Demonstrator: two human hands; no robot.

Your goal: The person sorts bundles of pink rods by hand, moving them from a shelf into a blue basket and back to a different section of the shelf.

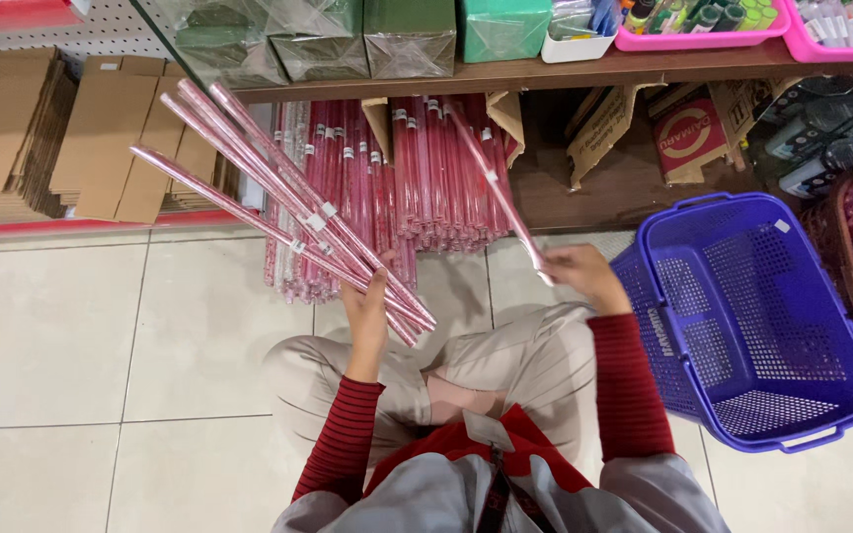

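Several pink rolls (pixel 278 188) fill my left grip (pixel 369 321); my right grip (pixel 584 276) holds one roll (pixel 491 173) at twelve o'clock, gathering stock.

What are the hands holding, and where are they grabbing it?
The left hand grips a bunch of pink wrapped rolls near their lower ends. The right hand holds one pink roll by its bottom end.

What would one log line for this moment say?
left hand: holds pink rolls | right hand: holds one pink roll | purple basket: at right
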